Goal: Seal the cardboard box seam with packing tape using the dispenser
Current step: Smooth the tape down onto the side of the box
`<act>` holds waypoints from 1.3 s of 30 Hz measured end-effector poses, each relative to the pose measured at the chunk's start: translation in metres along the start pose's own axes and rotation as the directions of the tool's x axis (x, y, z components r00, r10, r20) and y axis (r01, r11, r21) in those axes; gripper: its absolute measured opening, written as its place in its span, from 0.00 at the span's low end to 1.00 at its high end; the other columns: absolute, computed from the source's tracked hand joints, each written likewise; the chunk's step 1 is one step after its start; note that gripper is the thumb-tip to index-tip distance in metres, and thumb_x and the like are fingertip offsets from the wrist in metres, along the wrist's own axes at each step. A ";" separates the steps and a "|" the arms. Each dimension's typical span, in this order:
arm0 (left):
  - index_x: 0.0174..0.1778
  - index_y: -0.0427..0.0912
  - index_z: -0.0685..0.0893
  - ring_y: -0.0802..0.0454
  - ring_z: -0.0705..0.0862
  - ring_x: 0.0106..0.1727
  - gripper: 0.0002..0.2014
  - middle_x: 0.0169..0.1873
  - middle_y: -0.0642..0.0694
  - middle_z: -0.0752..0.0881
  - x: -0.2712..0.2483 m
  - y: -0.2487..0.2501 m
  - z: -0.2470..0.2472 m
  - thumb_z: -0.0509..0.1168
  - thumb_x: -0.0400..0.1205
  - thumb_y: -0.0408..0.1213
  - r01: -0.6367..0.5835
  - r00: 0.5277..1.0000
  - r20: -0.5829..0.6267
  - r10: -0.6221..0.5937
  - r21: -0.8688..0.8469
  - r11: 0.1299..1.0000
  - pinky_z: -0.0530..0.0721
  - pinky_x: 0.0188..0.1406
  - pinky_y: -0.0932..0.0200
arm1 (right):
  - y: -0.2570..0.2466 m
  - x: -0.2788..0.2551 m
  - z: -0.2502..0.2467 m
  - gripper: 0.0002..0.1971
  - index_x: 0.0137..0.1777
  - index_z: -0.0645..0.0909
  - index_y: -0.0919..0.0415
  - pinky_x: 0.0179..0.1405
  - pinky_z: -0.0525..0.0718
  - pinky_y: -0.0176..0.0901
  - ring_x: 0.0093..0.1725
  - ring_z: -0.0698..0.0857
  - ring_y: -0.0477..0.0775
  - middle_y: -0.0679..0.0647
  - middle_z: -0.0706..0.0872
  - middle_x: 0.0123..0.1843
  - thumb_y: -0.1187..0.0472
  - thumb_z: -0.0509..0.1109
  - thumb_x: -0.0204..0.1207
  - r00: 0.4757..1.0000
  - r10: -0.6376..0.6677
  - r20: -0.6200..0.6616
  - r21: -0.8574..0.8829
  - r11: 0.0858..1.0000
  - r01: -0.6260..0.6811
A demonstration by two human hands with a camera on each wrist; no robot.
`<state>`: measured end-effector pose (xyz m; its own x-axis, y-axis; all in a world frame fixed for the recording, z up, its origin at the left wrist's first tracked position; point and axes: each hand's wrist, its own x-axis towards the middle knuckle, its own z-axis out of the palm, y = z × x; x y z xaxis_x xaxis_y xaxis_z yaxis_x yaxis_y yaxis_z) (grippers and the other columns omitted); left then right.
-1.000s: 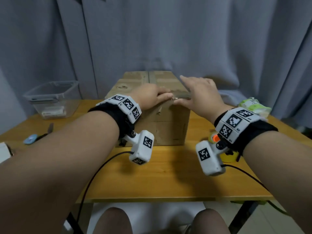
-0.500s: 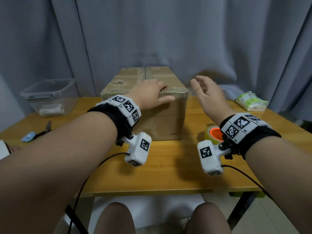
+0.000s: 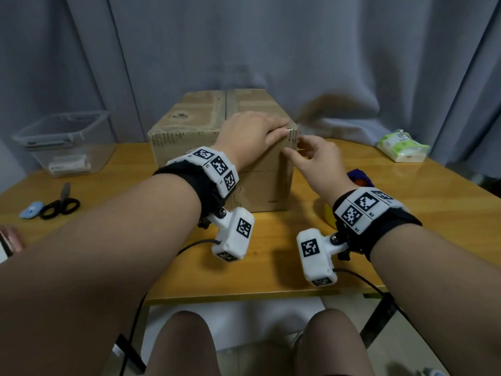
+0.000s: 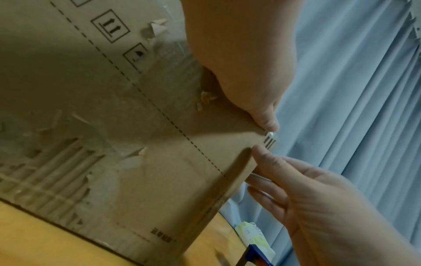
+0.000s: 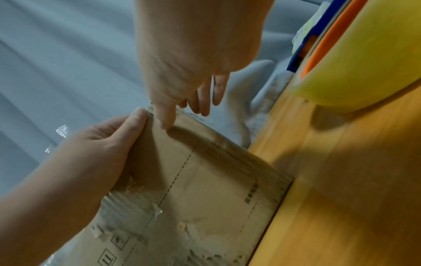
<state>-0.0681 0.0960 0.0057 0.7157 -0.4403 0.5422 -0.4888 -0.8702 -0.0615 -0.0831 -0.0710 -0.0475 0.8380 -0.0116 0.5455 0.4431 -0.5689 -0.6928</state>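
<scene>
A worn cardboard box [image 3: 189, 123] stands mid-table, its top seam [image 3: 225, 109] running front to back. My left hand [image 3: 254, 131] lies on the box top at the front right corner, with its thumb against the front face [image 4: 91, 126]. My right hand [image 3: 311, 156] is at that same corner: the thumb tip touches the front face [image 5: 205, 198] and the straight fingers reach past the right side. Neither hand holds anything. The tape dispenser [image 3: 360, 180], a yellow roll [image 5: 364, 63] with an orange core in a blue frame, sits on the table right of the box, partly hidden by my right wrist.
A clear plastic bin [image 3: 62, 142] stands at the back left. Black scissors [image 3: 61, 204] and a small blue object [image 3: 31, 210] lie at the left. A wipes pack [image 3: 404, 146] is at the back right. A grey curtain hangs close behind the box. The table's front edge [image 3: 244, 294] is near my knees.
My right hand lifted off the box top, swung out to the right, then came down to the front right corner. My left hand slid right along the top edge to that corner.
</scene>
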 end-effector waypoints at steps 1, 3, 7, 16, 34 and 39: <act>0.69 0.56 0.79 0.46 0.82 0.64 0.25 0.63 0.50 0.86 0.000 0.000 0.001 0.47 0.82 0.59 0.005 1.000 -0.006 -0.005 0.002 1.000 0.80 0.58 0.48 | 0.000 -0.001 0.000 0.22 0.65 0.82 0.62 0.59 0.85 0.51 0.55 0.86 0.50 0.54 0.89 0.56 0.51 0.73 0.75 0.999 -0.003 -0.035 -0.005 1.000 0.003; 0.69 0.57 0.79 0.47 0.82 0.65 0.26 0.63 0.51 0.85 0.000 0.000 0.001 0.46 0.81 0.59 0.009 1.000 -0.010 -0.009 -0.001 1.000 0.79 0.59 0.48 | 0.001 -0.003 -0.002 0.20 0.65 0.82 0.63 0.58 0.85 0.50 0.54 0.87 0.51 0.56 0.89 0.56 0.52 0.71 0.77 0.995 -0.023 -0.101 -0.064 0.998 0.017; 0.69 0.55 0.80 0.47 0.82 0.65 0.25 0.63 0.51 0.85 -0.001 0.001 0.000 0.47 0.82 0.59 0.012 1.000 -0.013 -0.012 -0.012 1.000 0.79 0.59 0.49 | 0.001 -0.006 -0.008 0.12 0.55 0.86 0.60 0.53 0.85 0.51 0.51 0.87 0.54 0.55 0.90 0.49 0.54 0.67 0.79 0.988 -0.082 -0.132 -0.242 0.969 0.048; 0.71 0.56 0.78 0.51 0.78 0.70 0.21 0.67 0.53 0.82 0.001 0.001 -0.002 0.52 0.85 0.56 0.016 1.000 0.016 -0.015 -0.026 1.000 0.76 0.64 0.51 | -0.012 0.002 -0.042 0.06 0.46 0.81 0.63 0.43 0.77 0.49 0.47 0.83 0.62 0.59 0.87 0.45 0.60 0.66 0.76 0.977 -0.212 0.011 -0.532 0.827 0.185; 0.63 0.53 0.84 0.46 0.82 0.62 0.20 0.59 0.49 0.87 0.004 0.008 -0.006 0.54 0.84 0.56 0.059 0.998 0.021 -0.058 -0.071 0.996 0.79 0.59 0.46 | 0.005 -0.001 -0.016 0.16 0.67 0.80 0.65 0.67 0.81 0.49 0.62 0.85 0.56 0.60 0.87 0.60 0.69 0.62 0.81 0.998 0.052 0.029 -0.079 0.996 -0.050; 0.61 0.54 0.85 0.48 0.83 0.60 0.19 0.55 0.51 0.88 0.004 0.010 -0.004 0.57 0.82 0.58 0.062 0.997 -0.034 -0.064 -0.071 0.996 0.80 0.56 0.50 | 0.014 -0.003 -0.019 0.17 0.68 0.79 0.65 0.69 0.80 0.48 0.63 0.85 0.51 0.58 0.87 0.61 0.69 0.63 0.81 0.999 -0.001 0.048 0.001 1.000 0.001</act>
<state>-0.0721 0.0863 0.0110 0.7282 -0.3759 0.5731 -0.4778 -0.8779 0.0313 -0.0851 -0.0946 -0.0499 0.8518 0.0289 0.5231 0.4446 -0.5680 -0.6925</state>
